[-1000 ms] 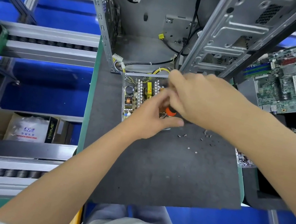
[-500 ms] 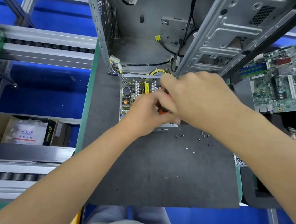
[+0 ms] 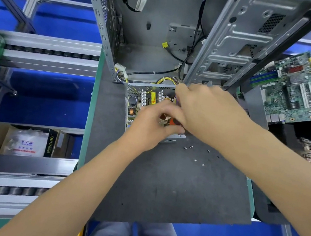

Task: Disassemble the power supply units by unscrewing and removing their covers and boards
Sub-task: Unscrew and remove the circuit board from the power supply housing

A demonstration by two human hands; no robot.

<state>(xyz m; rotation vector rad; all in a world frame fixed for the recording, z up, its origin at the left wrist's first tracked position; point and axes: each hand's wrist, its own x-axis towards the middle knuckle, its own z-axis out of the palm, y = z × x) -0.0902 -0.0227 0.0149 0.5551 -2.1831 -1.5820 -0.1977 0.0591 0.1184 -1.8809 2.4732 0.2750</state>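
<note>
An open power supply unit [image 3: 134,92] lies on the dark mat [image 3: 171,184], its board with heat sinks, a yellow transformer and a copper coil exposed. My right hand [image 3: 207,113] is curled over the unit and grips an orange-handled screwdriver [image 3: 174,121], mostly hidden under the palm. My left hand [image 3: 149,125] sits just in front, fingers curled against the screwdriver's shaft by the unit's near edge. Yellow and black wires [image 3: 166,80] run from the unit into the case behind.
An open grey computer case [image 3: 162,38] stands behind the unit. Several loose screws [image 3: 195,154] lie on the mat to the right. A green motherboard [image 3: 292,89] rests at the far right. Roller conveyors [image 3: 38,56] and a cardboard box [image 3: 16,141] are at the left.
Both hands stayed on the screwdriver over the unit, shifting slightly left and nearer the board. The view drifted a little.
</note>
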